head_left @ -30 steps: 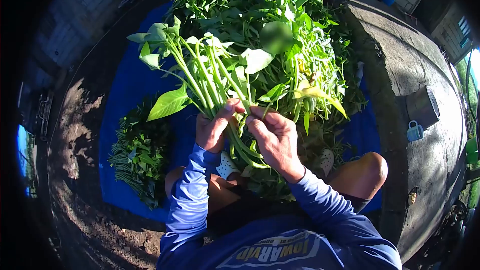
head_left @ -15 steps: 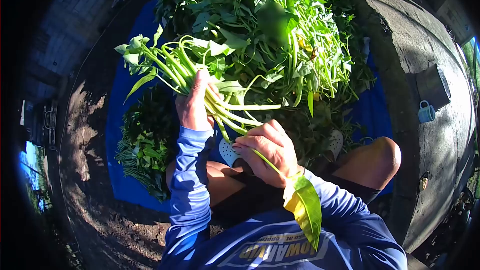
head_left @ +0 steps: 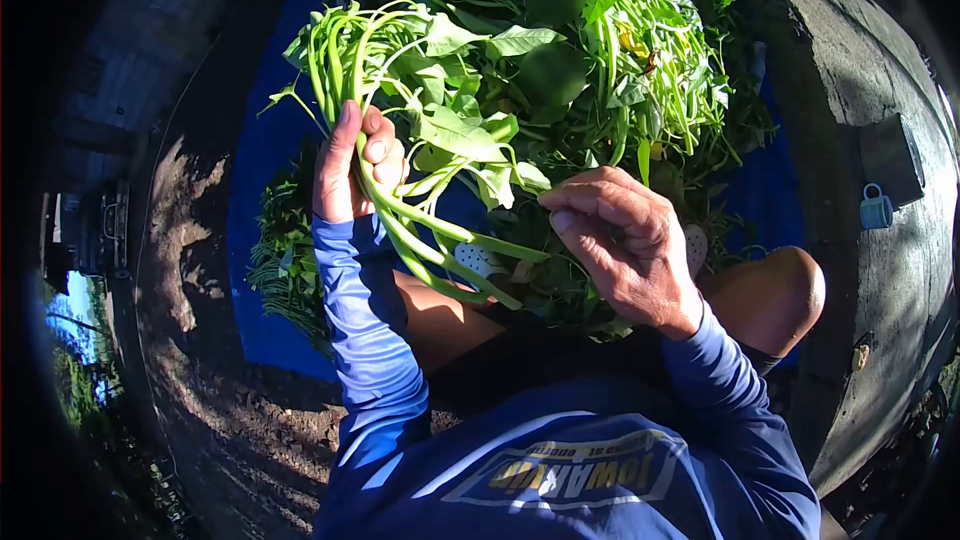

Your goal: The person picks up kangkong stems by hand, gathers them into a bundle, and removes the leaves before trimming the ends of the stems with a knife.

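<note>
My left hand (head_left: 362,162) is wrapped round a bunch of green leafy stems (head_left: 400,225). Curled stems and leaves rise above the fist, and the thick cut ends hang down toward the right. My right hand (head_left: 625,245) is just right of the bunch, thumb and index finger pinched at the tip of a leaf; whether they grip it is too small to tell. Beyond both hands lies a large heap of the same greens (head_left: 650,60), with a few yellow leaves in it.
A blue tarp (head_left: 275,330) lies under the heap. At its left is a smaller pile of greens (head_left: 290,270). A light blue mug (head_left: 875,207) and a dark box (head_left: 893,160) are on the concrete ledge (head_left: 890,340) at the right. My bent knees frame the near side.
The yellowing leaf that hung from my right hand is gone from it. My right hand has moved up and right. My left hand has turned the bunch more upright and moved slightly left.
</note>
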The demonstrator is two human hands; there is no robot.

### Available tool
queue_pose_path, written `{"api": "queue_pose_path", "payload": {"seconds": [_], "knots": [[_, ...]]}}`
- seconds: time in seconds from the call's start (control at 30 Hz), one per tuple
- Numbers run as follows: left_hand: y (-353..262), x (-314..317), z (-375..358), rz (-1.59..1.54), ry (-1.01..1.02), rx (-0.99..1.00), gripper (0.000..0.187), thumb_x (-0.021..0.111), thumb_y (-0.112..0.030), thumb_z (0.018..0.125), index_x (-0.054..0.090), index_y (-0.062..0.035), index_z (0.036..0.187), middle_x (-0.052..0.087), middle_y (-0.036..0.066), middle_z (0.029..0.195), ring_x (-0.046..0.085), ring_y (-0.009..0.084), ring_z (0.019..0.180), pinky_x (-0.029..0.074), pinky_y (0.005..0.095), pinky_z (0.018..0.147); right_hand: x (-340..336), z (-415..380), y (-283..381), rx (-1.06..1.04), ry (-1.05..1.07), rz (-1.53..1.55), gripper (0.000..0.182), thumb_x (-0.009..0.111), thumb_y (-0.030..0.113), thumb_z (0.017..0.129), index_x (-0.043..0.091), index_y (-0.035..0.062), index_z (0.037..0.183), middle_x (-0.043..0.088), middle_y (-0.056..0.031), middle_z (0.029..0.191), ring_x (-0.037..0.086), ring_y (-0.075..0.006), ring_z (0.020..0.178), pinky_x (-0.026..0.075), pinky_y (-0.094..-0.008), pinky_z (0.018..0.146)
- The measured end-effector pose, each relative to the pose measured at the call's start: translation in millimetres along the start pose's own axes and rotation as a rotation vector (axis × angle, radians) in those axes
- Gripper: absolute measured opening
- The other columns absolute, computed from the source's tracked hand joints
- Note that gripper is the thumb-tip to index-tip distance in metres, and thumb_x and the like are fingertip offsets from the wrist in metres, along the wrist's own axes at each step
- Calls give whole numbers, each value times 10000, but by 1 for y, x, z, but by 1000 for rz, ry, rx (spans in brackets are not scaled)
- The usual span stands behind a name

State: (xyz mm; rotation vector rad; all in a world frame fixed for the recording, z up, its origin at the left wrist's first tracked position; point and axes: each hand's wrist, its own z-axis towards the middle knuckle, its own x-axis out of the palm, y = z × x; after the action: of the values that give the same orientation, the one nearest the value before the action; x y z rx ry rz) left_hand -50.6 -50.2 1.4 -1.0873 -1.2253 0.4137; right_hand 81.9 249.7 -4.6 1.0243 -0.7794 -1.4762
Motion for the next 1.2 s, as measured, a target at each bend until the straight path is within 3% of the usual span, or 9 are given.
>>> {"api": "queue_pose_path", "payload": {"seconds": [0.07,0.17,0.33,0.53,0.67,0.8,0.9,1.03,1.2], "knots": [[1,0,2,28,33,-37,384,595,-494,1072,566,-118,999,523,-35,745,476,76,544,383,235,492,8,16,13,-209,53,-246,289,691,-39,890,723,24,1170,726,-134,1121,701,-322,1057,531,-425,938],[13,26,-2,51,-97,7,352,576,-451,1087,564,-107,1015,522,-30,758,514,84,586,431,238,535,28,36,5,-268,131,-315,309,722,15,899,724,58,1205,730,-131,1144,680,-320,1109,508,-455,940],[12,28,-2,266,-224,-23,394,626,-517,1048,569,-129,1011,531,-34,760,532,81,572,409,232,449,28,28,-10,152,333,0,149,725,52,956,766,33,1098,753,-100,927,729,-209,896,570,-354,853],[5,17,7,-8,-410,165,409,685,-530,1005,608,-133,946,601,2,764,566,104,551,408,264,411,19,-37,-46,631,49,210,141,701,101,994,742,-9,1072,756,-48,952,677,-103,871,538,-274,806],[4,5,7,282,-430,153,455,677,-569,996,637,-118,949,629,33,724,571,120,507,399,253,391,10,-54,-20,337,12,373,144,706,23,972,701,8,1115,758,-47,962,691,-98,864,553,-276,783],[9,20,9,327,-412,59,455,701,-556,985,644,-105,965,629,19,764,613,116,584,487,263,499,24,5,13,-2,349,-264,423,686,50,923,667,68,1345,768,-181,914,754,-354,737,616,-425,676],[11,31,9,322,-370,56,429,726,-518,979,647,-97,976,640,27,760,648,130,611,507,271,507,29,25,-3,-112,448,-502,484,608,126,951,607,62,1431,717,-149,732,731,-334,657,572,-436,569],[11,30,2,447,-425,18,403,693,-536,999,615,-141,982,605,-16,782,590,78,581,428,228,424,32,10,-33,-145,371,-435,67,607,116,934,618,52,951,643,-148,641,672,-365,585,518,-464,501],[4,21,10,290,-623,197,430,719,-535,978,638,-116,924,615,16,764,582,95,553,414,228,416,9,-35,-41,240,714,-556,248,667,165,863,671,68,1091,714,-186,878,720,-375,822,565,-506,687]]}}
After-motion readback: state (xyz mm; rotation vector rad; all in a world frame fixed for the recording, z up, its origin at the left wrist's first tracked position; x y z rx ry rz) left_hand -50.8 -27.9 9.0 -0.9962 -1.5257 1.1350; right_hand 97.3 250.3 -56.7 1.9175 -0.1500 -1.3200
